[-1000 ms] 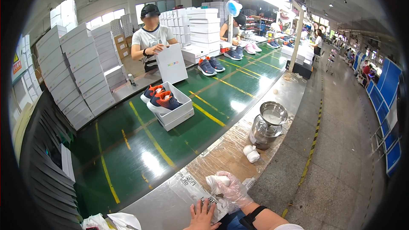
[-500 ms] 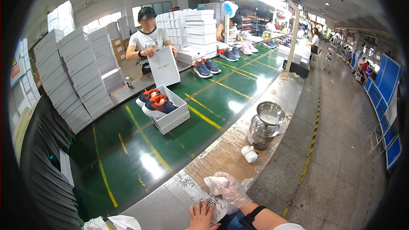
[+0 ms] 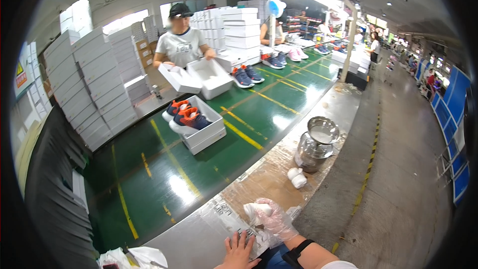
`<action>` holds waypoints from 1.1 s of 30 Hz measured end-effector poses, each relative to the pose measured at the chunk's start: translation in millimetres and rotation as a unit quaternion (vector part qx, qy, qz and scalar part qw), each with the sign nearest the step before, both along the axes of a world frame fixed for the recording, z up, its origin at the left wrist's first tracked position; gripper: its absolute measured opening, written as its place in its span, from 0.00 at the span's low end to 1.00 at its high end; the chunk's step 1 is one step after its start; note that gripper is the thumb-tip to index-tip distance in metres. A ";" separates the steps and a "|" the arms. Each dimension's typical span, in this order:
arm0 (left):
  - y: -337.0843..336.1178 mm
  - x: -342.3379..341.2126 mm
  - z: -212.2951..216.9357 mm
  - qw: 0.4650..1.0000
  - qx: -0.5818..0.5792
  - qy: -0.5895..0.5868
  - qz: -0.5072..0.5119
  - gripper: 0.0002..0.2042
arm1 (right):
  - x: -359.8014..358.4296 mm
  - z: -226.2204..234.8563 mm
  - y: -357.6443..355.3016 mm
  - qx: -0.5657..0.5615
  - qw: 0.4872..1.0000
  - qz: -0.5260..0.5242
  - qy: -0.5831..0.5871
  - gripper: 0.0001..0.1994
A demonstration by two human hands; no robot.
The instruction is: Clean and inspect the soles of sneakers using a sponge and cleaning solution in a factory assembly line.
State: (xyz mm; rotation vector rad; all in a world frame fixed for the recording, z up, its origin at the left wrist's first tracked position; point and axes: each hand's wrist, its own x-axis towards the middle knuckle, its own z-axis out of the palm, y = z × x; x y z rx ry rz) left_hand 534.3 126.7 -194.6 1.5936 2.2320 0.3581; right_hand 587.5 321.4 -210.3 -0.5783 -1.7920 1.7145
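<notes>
— What is the white cloth (image 3: 255,210) doing?
— It sits bunched in the gloved right hand (image 3: 274,220), fingers closed round it, pressed on the plastic-covered bench (image 3: 199,234).
— And the left hand (image 3: 239,251)?
— Bare, fingers spread flat on the bench just beside it.
— How far along?
— Looks like wiping is underway; the bench stretch beyond, toward the metal pot (image 3: 315,144) and two white wads (image 3: 297,178), seems untouched.
</notes>
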 end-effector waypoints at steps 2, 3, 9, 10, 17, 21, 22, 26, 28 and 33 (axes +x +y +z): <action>-1.1 -1.3 -3.3 1.000 -0.006 -0.012 -0.009 0.50 | 0.8 3.7 -0.2 0.012 0.999 -0.031 -0.022 0.17; -4.3 1.1 -3.0 1.000 -0.010 -0.012 0.008 0.50 | 0.4 4.6 -1.7 0.007 1.000 -0.014 -0.021 0.17; 2.3 -35.7 22.7 0.991 -0.011 0.029 -0.133 0.39 | 1.1 17.5 2.9 -0.016 0.999 -0.037 -0.037 0.15; 7.4 -51.1 30.3 0.991 -0.013 0.030 -0.126 0.39 | -0.2 9.7 5.0 -0.049 0.998 -0.033 -0.018 0.15; 54.9 -201.5 114.9 0.996 0.021 -0.073 -0.054 0.27 | 2.1 34.5 26.9 -0.060 0.997 -0.054 -0.017 0.13; 93.3 -311.9 164.2 0.970 0.125 0.209 0.025 0.25 | 4.5 26.7 55.2 0.002 0.995 -0.103 -0.002 0.12; 104.2 -334.4 178.3 0.962 0.120 0.241 0.042 0.26 | 4.9 27.7 59.1 0.003 0.993 -0.117 -0.016 0.13; 156.7 -394.0 215.3 0.944 0.070 0.316 0.067 0.22 | 3.2 14.3 65.4 -0.011 0.988 -0.151 -0.032 0.15; 181.4 -422.3 213.7 0.933 0.024 0.358 0.028 0.16 | -6.5 19.0 68.6 -0.012 0.991 -0.125 -0.039 0.15; 243.1 -464.2 199.7 0.938 -0.128 0.297 0.121 0.19 | -23.1 58.9 57.9 -0.249 0.958 -0.138 -0.026 0.14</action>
